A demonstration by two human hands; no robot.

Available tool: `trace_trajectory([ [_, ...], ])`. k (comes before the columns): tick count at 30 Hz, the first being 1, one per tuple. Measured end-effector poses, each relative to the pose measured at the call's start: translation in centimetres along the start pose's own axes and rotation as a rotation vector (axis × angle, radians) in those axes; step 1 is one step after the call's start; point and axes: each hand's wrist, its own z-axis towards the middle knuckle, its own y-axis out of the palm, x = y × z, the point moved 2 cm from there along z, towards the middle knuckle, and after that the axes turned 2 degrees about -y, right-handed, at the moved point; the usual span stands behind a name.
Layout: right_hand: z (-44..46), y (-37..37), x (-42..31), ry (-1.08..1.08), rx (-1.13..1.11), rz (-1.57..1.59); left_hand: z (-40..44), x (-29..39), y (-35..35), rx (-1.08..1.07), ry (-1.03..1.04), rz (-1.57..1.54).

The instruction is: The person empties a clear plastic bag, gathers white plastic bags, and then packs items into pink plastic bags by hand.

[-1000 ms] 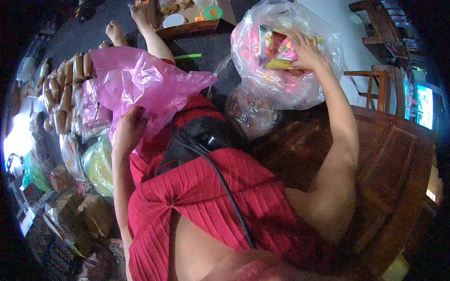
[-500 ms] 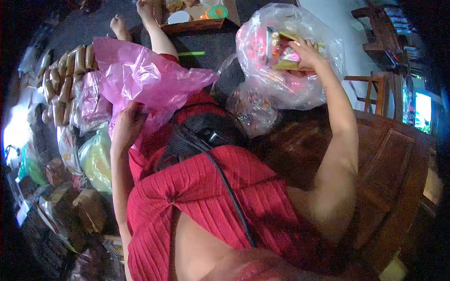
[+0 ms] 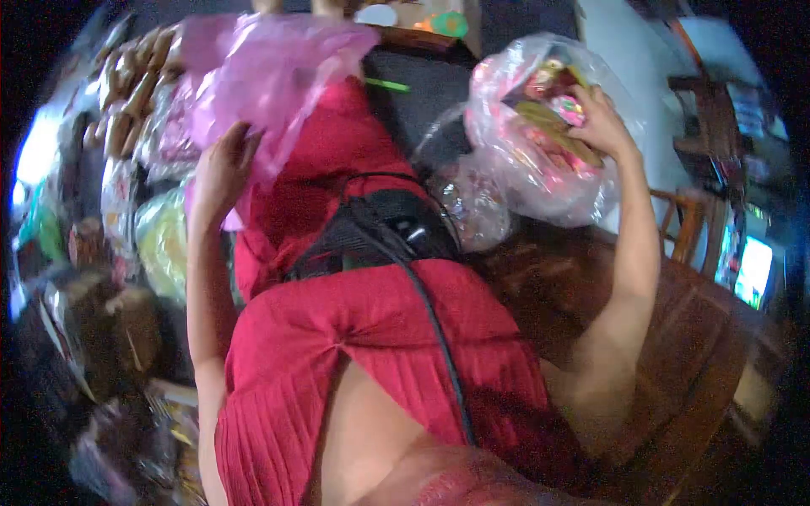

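A pink plastic bag [image 3: 270, 76] lies spread over my lap and legs. My left hand [image 3: 226, 164] has its fingers closed on the bag's near edge. On the right stands a large clear plastic bag [image 3: 515, 160], its mouth open, with small pink and multicoloured packed items inside. My right hand [image 3: 601, 125] reaches into that mouth and grips a packet with a yellow-green edge [image 3: 548, 122], which is tilted; motion blurs its details. Against the large bag rests a smaller clear bag [image 3: 474, 207], its contents unclear.
Brown filled packets [image 3: 135, 80] are piled at the upper left, with a yellowish bag [image 3: 162, 240] below them. A box with a green cup [image 3: 449, 24] is at the top. A dark wooden chair [image 3: 675, 337] lies right of my body, and a bright screen [image 3: 753, 270] is at far right.
The view has turned and shifted. The packet at my right hand has tilted, and that hand's fingers have closed on its edge. My left hand still holds the pink bag.
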Motion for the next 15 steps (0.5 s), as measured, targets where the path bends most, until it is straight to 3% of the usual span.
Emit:
trace_trajectory([
  [3,1.1,-3.8,-3.4,-0.067,0.002,0.091,0.4,0.7,-0.4,-0.101,0.031,0.121],
  [4,1.6,-5.1,-4.3,-0.091,-0.015,0.147,0.4,0.4,0.2,-0.024,0.159,0.054],
  [5,2.4,-6.1,-5.0,-0.115,-0.014,0.145,0.7,0.6,0.5,-0.074,0.116,0.068],
  [7,3.6,-8.2,-6.5,-0.280,0.055,0.199,1.4,1.0,1.3,-0.122,0.070,0.077],
  [9,4.7,-11.0,-9.4,-0.388,0.077,0.185,1.7,1.5,2.6,-0.137,0.206,0.092],
  [13,7.0,-16.2,-16.3,-0.702,0.123,0.156,2.6,3.6,4.7,-0.268,0.265,0.170],
  [15,7.0,-18.6,-20.3,-0.747,0.146,0.113,3.1,4.0,5.9,-0.301,0.305,0.164],
])
